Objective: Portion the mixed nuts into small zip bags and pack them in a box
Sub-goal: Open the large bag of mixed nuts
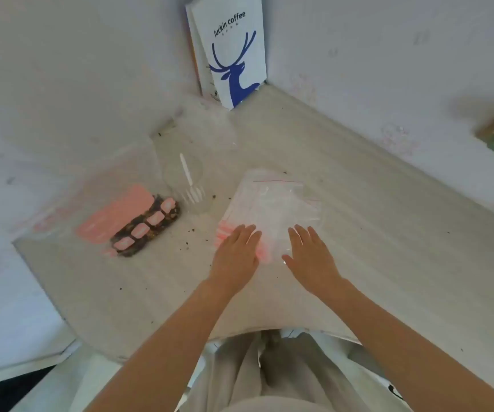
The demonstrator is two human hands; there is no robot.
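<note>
As two hands lie flat, fingers straight and grasping nothing, the left hand [235, 251] and right hand [311, 251] rest on one stack of glossy, clear zip bags [272, 200] mid-table [373, 248]. One pink-panelled pouch of dark nuts [138, 224] lies at 9 o'clock, one white plastic fork [190, 181] at 11, and one paper bag [233, 55] reading "luckin coffee" at 12.

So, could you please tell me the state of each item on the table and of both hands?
Zip bags: empty, stacked flat under both hands.
Left hand: open, fingers flat on the stack.
Right hand: open, fingers flat on the stack.
Nut bag: lying flat, partly full.
Fork: resting in the clear container.
Paper bag: upright in the corner.
</note>
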